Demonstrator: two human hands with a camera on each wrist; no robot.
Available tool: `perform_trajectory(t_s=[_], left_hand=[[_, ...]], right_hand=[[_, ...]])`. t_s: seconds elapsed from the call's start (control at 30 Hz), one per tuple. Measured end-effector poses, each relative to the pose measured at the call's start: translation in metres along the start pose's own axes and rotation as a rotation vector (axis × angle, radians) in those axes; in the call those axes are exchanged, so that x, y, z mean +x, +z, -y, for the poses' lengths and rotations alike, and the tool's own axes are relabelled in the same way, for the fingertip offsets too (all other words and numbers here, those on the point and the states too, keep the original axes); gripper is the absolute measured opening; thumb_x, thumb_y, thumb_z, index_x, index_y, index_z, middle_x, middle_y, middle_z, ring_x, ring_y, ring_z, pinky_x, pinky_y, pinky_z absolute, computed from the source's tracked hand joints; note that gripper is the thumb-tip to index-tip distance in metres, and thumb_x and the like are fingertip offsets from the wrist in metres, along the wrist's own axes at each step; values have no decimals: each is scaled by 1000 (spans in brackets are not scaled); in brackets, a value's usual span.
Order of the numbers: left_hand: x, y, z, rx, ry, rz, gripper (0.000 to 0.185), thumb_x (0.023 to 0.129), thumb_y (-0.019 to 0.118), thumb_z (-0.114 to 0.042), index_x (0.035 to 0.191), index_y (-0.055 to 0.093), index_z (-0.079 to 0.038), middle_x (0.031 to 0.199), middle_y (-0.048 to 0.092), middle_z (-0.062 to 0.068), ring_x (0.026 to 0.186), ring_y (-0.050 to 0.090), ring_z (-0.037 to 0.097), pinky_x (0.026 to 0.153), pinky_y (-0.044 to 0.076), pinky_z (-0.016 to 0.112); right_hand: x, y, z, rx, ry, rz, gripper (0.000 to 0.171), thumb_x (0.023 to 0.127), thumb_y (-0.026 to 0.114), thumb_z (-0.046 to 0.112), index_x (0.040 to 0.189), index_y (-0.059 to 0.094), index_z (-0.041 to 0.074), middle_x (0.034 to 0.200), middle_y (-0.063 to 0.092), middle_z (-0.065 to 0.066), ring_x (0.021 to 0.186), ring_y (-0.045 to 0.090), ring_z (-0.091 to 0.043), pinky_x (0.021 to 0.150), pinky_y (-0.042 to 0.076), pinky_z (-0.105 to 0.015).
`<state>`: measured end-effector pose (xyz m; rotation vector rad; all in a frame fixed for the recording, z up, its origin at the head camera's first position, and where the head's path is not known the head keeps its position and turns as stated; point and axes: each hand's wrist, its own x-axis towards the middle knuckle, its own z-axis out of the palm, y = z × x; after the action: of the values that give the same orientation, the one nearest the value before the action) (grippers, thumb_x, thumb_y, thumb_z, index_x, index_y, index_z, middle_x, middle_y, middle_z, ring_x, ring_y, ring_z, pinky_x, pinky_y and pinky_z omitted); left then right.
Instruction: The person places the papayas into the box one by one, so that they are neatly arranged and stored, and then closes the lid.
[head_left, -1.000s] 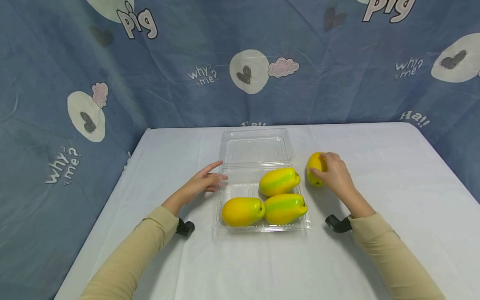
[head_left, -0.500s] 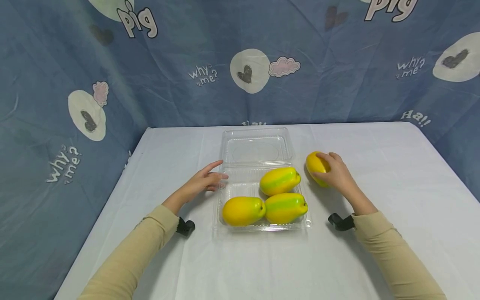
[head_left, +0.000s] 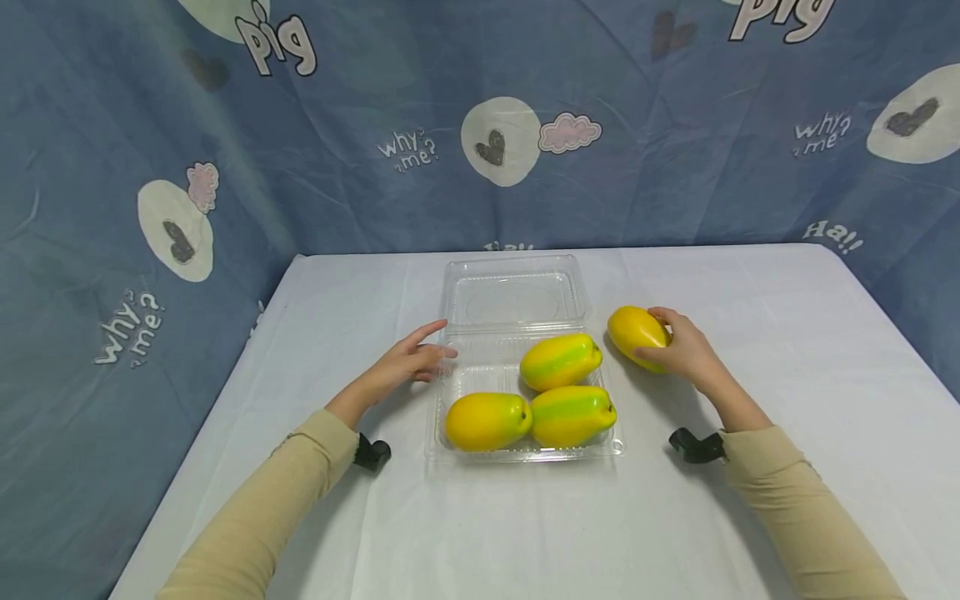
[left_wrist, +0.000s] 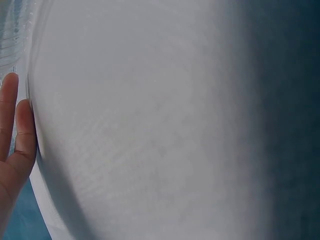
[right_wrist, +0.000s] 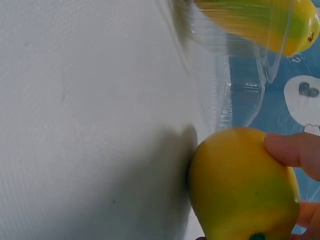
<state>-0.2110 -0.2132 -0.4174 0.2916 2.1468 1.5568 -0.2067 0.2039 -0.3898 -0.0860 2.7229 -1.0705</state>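
Observation:
My right hand [head_left: 688, 348] grips a yellow papaya [head_left: 633, 335] at the right of the clear plastic clamshell box [head_left: 480, 379]. In the right wrist view, a thumb or finger [right_wrist: 295, 152] presses this papaya [right_wrist: 240, 185], which appears to rest on the table. Three yellow-green papayas lie in the box's base: one at the back right [head_left: 561, 362], one at the front right [head_left: 573, 415] and one at the front left [head_left: 486, 422]. Beside the box's left edge is my left hand [head_left: 397, 367], its index finger extended and nothing held. Whether it touches the rim I cannot tell.
The box's lid [head_left: 513, 292] lies folded back behind the base. A white cloth [head_left: 480, 525] covers the table, and a blue printed curtain [head_left: 360, 200] hangs behind and at the sides. Black wrist mounts [head_left: 371, 454] stick out from both sleeves.
My right hand has shifted slightly to the right, and the papaya in it has turned so that its far end points more to the left. The left hand has stayed still.

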Motion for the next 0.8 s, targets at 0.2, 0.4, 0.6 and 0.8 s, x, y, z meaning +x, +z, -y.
perform_trajectory(t_s=[0.2,0.4,0.6,0.8], left_hand=[[-1,1,-2,5,-3,-2,62,95,49,-33,147,18,-22,131,51,15,113,53,28,84,46,32],[-1,1,-2,5,-3,-3,61,95,49,-32,147,18,-22,131,51,16,112,53,27,83,47,31],[0,1,-1,10,-6,-2,62,95,49,-33,147,18,-23,132,51,15,111,54,26,82,47,30],[0,1,-1,9,-3,-3,62,95,49,-32,147,18,-22,132,50,16,111,55,26,82,47,30]], right_hand=[[-4,-7,3,1,-29,5,66,85,62,23,138,32,-3,141,29,-29,129,25,-46,102,23,-59],[-8,-15,10,-2,-40,13,60,88,59,27,136,38,-2,140,31,-29,126,30,-44,99,28,-57],[-11,-24,19,-10,-58,7,59,88,59,29,135,39,-2,138,34,-29,119,37,-41,94,34,-53],[-15,-35,29,14,-78,-6,59,88,60,29,136,40,0,137,37,-26,112,42,-36,89,38,-47]])
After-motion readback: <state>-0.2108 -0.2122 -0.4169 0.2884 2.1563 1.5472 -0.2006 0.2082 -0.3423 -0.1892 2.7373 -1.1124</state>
